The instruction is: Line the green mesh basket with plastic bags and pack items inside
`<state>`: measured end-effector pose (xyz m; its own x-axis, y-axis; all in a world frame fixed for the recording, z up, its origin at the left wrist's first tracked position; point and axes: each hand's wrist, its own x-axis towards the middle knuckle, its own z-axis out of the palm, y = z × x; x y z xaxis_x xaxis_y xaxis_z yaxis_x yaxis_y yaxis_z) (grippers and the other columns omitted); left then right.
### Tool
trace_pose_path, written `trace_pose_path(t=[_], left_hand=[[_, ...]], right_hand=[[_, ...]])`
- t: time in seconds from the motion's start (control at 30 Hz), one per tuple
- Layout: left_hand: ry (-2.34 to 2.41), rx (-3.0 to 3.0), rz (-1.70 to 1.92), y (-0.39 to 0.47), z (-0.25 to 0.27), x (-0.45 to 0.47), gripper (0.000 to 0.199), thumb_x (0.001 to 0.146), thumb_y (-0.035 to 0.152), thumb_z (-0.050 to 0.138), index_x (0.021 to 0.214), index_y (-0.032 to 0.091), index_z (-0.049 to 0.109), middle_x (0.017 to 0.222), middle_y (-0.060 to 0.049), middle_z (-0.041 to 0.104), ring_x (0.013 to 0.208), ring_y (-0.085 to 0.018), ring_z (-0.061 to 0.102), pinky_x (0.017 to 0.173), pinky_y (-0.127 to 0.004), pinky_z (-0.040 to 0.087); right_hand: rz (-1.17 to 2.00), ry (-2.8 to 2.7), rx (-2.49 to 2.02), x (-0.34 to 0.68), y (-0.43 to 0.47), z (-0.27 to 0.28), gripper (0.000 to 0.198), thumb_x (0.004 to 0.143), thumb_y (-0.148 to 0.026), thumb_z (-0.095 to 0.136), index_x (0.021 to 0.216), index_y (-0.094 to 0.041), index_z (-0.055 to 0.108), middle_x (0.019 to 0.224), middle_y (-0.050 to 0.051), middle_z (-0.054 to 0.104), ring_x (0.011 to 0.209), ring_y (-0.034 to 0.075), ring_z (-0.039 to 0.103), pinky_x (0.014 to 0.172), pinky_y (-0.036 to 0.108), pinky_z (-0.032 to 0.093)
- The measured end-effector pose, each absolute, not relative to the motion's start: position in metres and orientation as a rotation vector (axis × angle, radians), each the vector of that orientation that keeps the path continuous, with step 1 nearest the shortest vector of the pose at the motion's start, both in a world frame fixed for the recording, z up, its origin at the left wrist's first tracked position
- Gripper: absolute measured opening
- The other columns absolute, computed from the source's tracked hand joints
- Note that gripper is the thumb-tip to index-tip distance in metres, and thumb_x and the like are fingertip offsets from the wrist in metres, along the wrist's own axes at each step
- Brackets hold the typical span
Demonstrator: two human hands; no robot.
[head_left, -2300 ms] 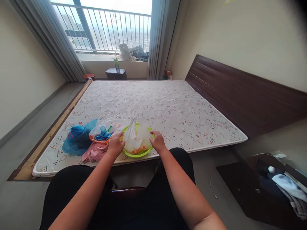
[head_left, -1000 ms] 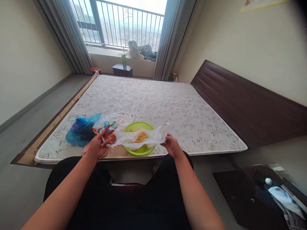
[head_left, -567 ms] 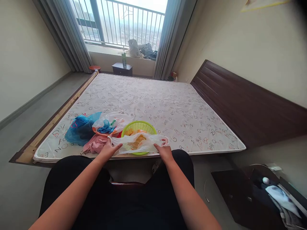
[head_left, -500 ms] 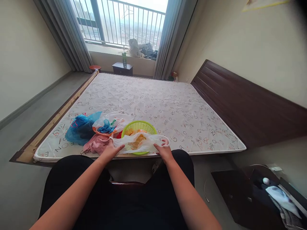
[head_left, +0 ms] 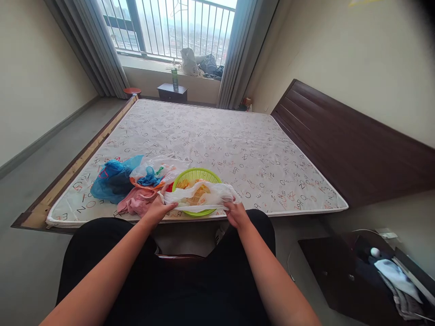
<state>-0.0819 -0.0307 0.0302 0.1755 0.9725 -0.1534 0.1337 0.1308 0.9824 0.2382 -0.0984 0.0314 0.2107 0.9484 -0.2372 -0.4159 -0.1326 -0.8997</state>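
Note:
A white plastic bag (head_left: 210,194) with a yellowish patch is stretched sideways between my two hands, over the front of a lime-green basket (head_left: 197,174). My left hand (head_left: 159,209) grips the bag's left end, and my right hand (head_left: 235,212) grips its right end. Inside the basket, whatever lies there is mostly hidden by the bag. Left of it, close to my left hand, are a pink cloth (head_left: 137,201) and a white-and-orange plastic bag (head_left: 170,167) with a crumpled blue bag (head_left: 149,177) on top. Further left rests a bulging blue plastic bag (head_left: 113,181).
Everything sits near the front edge of a letter-printed mattress (head_left: 204,131). The wooden bed frame (head_left: 81,158) runs along the left, a dark headboard (head_left: 340,140) along the right. A dark nightstand (head_left: 340,271) stands low at the right with cloths on it.
The bag's top edge has risen and its surface is spread a little differently. My right hand has turned, its fingers now closed further round the bag's end. The view has shifted slightly.

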Motion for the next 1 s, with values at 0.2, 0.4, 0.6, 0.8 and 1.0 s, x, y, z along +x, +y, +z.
trace_pose_path(t=[0.2,0.4,0.6,0.8,1.0], left_hand=[[1.11,1.152,0.874,-0.037,0.016,-0.087,0.102,0.07,0.037,0.091,0.159,0.027,0.042,0.149,-0.014,0.06,0.131,-0.031,0.061,0.115,-0.044,0.046],[1.029,1.318,0.734,-0.029,0.003,-0.097,0.109,0.068,0.04,0.091,0.162,0.027,0.037,0.16,-0.015,0.049,0.147,-0.034,0.047,0.125,-0.047,0.033],[1.09,1.643,0.608,-0.02,-0.003,-0.106,0.107,0.069,0.035,0.086,0.163,0.022,0.036,0.155,-0.015,0.055,0.144,-0.036,0.05,0.127,-0.05,0.028],[1.139,1.708,0.707,-0.01,-0.012,-0.097,0.111,0.066,0.031,0.086,0.163,0.019,0.034,0.159,-0.018,0.049,0.149,-0.036,0.044,0.127,-0.049,0.024],[1.162,1.366,0.751,-0.004,-0.006,-0.097,0.095,0.057,0.035,0.094,0.143,0.016,0.059,0.137,-0.017,0.067,0.128,-0.035,0.061,0.112,-0.048,0.046]], right_hand=[[1.407,-0.587,-1.173,0.245,-0.108,0.029,0.042,0.062,-0.029,0.08,0.099,-0.028,0.062,0.107,0.003,0.074,0.102,0.025,0.072,0.088,0.041,0.061],[1.421,-0.907,-1.367,0.25,-0.12,0.016,0.05,0.064,-0.033,0.082,0.111,-0.025,0.067,0.112,0.005,0.076,0.105,0.026,0.07,0.093,0.041,0.057],[1.142,-1.27,-1.658,0.253,-0.108,0.007,0.034,0.06,-0.021,0.077,0.093,-0.024,0.073,0.097,0.003,0.078,0.098,0.027,0.068,0.095,0.042,0.052],[0.945,-1.443,-1.768,0.252,-0.092,0.002,0.016,0.067,-0.029,0.076,0.082,-0.024,0.072,0.091,0.004,0.077,0.091,0.026,0.066,0.086,0.036,0.05],[1.013,-1.174,-1.804,0.258,-0.087,0.004,0.046,0.068,-0.036,0.073,0.111,-0.021,0.066,0.108,0.009,0.075,0.098,0.027,0.068,0.092,0.04,0.051]])
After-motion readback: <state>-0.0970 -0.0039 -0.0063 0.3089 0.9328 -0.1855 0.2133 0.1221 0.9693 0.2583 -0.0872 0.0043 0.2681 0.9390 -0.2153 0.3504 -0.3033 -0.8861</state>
